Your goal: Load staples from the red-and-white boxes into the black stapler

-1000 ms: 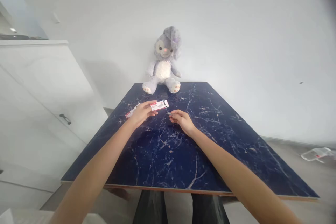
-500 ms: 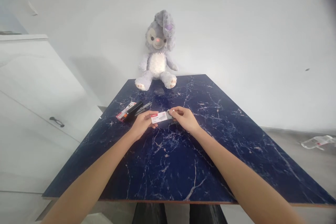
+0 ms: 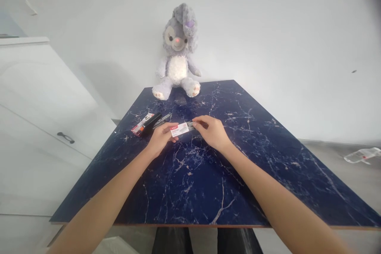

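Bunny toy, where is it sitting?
In the head view, the plush bunny sits at the far edge of the blue table, on its left half, against the white wall, beyond the small white box.

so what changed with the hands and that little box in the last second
The right hand moved left off the table and took hold of the right end of the small box, which the left hand held alone before. The box came a little nearer to the person, and a grey part now shows at its right end. The stapler, plush toy and table stayed put.
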`<state>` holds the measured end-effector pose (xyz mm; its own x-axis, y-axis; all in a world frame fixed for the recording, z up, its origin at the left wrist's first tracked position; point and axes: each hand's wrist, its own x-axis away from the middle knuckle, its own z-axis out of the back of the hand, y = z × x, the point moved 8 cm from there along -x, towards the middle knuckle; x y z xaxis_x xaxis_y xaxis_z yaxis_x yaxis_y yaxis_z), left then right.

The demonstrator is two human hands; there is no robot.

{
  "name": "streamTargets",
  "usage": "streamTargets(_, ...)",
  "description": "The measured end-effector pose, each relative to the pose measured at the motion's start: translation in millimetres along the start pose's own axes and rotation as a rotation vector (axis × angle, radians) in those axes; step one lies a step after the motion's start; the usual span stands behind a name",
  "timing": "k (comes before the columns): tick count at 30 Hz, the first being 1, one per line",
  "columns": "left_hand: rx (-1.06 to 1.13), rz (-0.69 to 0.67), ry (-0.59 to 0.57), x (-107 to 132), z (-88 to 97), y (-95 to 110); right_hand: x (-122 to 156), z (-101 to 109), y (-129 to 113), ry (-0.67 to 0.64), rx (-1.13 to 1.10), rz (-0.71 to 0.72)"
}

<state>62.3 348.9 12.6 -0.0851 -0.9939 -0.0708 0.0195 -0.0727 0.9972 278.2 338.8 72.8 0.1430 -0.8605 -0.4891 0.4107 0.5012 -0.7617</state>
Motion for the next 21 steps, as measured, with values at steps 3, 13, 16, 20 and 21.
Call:
streamTargets(3, 0.015, 0.0, -0.021, 1, -3.2, 2, 1, -3, 4, 0.025, 0.008, -0.019)
streamTargets(13, 0.28, 0.154, -0.083, 6, -10.2, -2, 8, -25, 42, 0.02, -0.541, -0.433)
streamTargets(16, 0.341, 0.175, -0.125, 8, -12.4, 1, 11, -29, 39, 0.047, -0.618, -0.457)
streamTargets(20, 0.412, 0.189, -0.169, 13, -19.0, 8, 9, -23, 32, 0.106, -0.705, -0.446)
streamTargets(21, 0.416, 0.179, -0.164, 14, -19.7, 10, 9, -21, 32, 0.128, -0.715, -0.445)
